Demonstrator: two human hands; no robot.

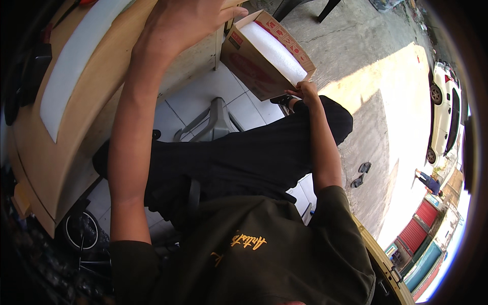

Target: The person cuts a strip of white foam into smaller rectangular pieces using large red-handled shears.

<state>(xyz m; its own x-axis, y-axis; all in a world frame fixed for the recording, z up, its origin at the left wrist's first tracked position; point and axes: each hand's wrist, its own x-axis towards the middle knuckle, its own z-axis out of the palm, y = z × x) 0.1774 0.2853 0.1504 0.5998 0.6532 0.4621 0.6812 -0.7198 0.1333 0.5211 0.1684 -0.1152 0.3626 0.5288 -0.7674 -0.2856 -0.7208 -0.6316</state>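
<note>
An open-topped brown cardboard box (pixel 259 76) with red printing is tilted beside the table edge, over the floor. White foam-like packing (pixel 274 51) fills its opening. My right hand (pixel 306 90) grips the box's near right corner, fingers bent against its rim. Up at the top edge of the view is my left hand (pixel 190 23), above the table side, its thumb stretched out toward the box's far left corner. The upper frame edge cuts off its other fingers; whether the thumb touches the box I cannot tell.
A wooden table (pixel 96 76) on the left carries a long white curved strip (pixel 71 76) and dark items. Below the box stands a grey plastic stool (pixel 216 119). Sandals (pixel 361 174) lie on the concrete at right; farther off are a white car (pixel 445 112) and a person (pixel 431 183).
</note>
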